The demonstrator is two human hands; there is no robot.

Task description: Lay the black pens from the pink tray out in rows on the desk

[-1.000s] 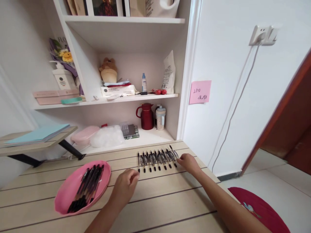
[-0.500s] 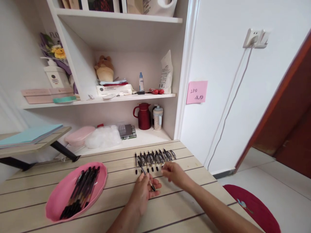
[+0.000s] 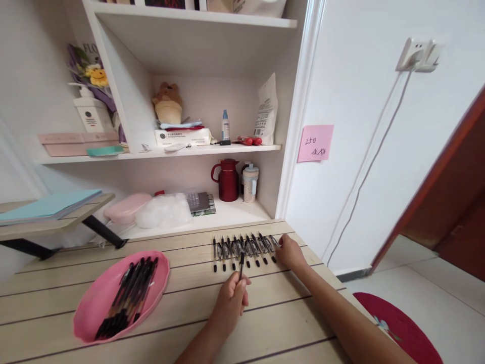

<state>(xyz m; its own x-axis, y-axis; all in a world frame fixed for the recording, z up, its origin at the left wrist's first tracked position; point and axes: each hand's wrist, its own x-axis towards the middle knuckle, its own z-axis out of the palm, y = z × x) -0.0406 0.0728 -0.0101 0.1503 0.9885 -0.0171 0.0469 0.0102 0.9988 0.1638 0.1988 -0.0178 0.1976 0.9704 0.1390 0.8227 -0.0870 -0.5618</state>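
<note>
My left hand [image 3: 230, 298] is closed round a dark pen [image 3: 241, 262], which points up and away from me over the near side of the row. Several black-tipped pens [image 3: 215, 255] lie side by side across the table, with dark, partly clear curved pieces [image 3: 247, 247] between them. At the row's right end my right hand [image 3: 291, 253] rests low with its fingers pinched beside the last curved piece [image 3: 273, 241]. What those fingertips hold, if anything, is hidden. More dark pens [image 3: 127, 298] lie bundled in a pink oval tray [image 3: 84, 316] at the left.
The slatted tabletop [image 3: 182, 323] meets white shelves [image 3: 193, 151] at the back. A red jug [image 3: 228, 181] and a pale cup [image 3: 250, 184] stand on the lowest shelf. On the left is a raised stand [image 3: 87, 211] with blue paper. A maroon round seat [image 3: 401, 328] is at right.
My right hand has moved right and away from me to the row's end. The left hand has turned and closed more round its pen, which now points upward. The view has shifted slightly.
</note>
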